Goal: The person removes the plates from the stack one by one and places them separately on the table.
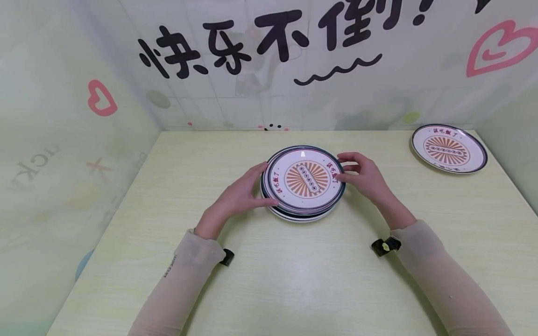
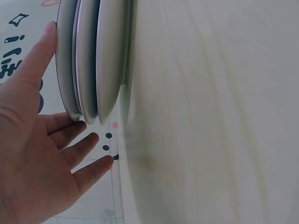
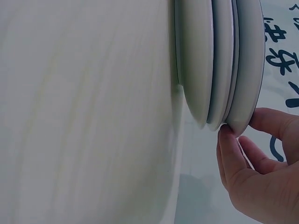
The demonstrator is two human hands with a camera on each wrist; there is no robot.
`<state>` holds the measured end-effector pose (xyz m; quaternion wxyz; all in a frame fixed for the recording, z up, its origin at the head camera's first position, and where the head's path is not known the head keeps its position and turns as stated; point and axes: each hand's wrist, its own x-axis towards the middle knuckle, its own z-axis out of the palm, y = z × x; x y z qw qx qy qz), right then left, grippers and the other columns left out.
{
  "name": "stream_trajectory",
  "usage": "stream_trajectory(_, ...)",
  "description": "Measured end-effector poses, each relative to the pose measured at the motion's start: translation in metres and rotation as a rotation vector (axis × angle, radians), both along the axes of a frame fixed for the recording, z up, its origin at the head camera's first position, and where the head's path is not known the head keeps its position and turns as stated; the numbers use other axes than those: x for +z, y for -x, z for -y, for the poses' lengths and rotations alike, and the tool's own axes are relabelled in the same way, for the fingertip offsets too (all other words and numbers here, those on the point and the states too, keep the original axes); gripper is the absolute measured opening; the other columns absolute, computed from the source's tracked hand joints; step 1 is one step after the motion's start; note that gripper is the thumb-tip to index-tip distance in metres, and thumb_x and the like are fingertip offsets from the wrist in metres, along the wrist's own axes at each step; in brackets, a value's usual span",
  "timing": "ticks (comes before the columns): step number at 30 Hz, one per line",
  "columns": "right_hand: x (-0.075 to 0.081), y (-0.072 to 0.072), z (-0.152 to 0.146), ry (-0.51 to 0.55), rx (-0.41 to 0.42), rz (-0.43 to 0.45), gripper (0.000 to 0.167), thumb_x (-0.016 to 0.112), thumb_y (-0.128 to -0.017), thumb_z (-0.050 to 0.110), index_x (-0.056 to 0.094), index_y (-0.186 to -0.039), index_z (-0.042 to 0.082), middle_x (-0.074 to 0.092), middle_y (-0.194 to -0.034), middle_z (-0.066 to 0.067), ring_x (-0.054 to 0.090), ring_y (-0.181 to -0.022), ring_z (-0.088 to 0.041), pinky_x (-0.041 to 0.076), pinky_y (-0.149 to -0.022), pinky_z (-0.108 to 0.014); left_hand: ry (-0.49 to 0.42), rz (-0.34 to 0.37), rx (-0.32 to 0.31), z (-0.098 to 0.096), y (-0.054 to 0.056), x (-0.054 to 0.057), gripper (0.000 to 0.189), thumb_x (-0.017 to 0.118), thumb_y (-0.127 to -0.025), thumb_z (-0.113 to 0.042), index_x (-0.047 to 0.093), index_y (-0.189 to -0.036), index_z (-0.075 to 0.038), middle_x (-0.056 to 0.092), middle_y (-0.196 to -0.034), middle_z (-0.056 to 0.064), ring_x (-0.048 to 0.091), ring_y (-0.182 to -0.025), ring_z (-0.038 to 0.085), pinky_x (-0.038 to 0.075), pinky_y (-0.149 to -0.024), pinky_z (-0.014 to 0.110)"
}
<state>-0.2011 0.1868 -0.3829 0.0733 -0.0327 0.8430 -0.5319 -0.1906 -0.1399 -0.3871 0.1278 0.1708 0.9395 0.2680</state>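
Observation:
A stack of several round white plates with dark rims stands at the middle of the table. Its top plate (image 1: 307, 198) bears an orange sunburst and red lettering. At the stack's left side is my left hand (image 1: 241, 195), thumb spread from the fingers. In the left wrist view, the thumb and nearest fingertips of that left hand (image 2: 39, 154) touch the plate edges, with the other fingers extended. My right hand (image 1: 364, 177) pinches the top plate's right rim. The right wrist view shows the thumb over the top plate (image 3: 250, 65) and fingertips beneath its edge.
Another plate (image 1: 447, 163) of the same design lies alone at the table's back right. The pale wooden table (image 1: 302, 284) meets a printed wall (image 1: 235, 112) behind, with walls on both sides. Dark wrist devices (image 1: 381, 246) sit at both cuffs.

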Motion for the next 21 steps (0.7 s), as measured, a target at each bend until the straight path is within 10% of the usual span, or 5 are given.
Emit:
stream_trajectory(12, 0.004, 0.000, -0.009, -0.021, 0.001, 0.025, 0.056, 0.065, -0.095, 0.006, 0.045, -0.147, 0.000, 0.054, -0.140, -0.024, 0.060, -0.123, -0.035, 0.050, -0.079, -0.001, 0.015, -0.003, -0.002, 0.000, 0.000, 0.000, 0.111, 0.078, -0.078, -0.058, 0.016, -0.161, -0.019, 0.018, -0.168, 0.002, 0.018, -0.156, 0.023, 0.023, -0.127, 0.045)
stream_trajectory(21, 0.009, -0.002, -0.015, -0.070, -0.004, 0.038, 0.049, 0.067, -0.095, 0.015, 0.054, -0.140, 0.000, 0.059, -0.125, -0.021, 0.059, -0.091, -0.008, 0.053, -0.072, -0.008, 0.016, -0.006, -0.010, 0.000, 0.000, 0.001, 0.110, 0.077, -0.079, -0.057, 0.016, -0.161, -0.018, 0.018, -0.168, 0.003, 0.018, -0.156, 0.024, 0.023, -0.127, 0.045)
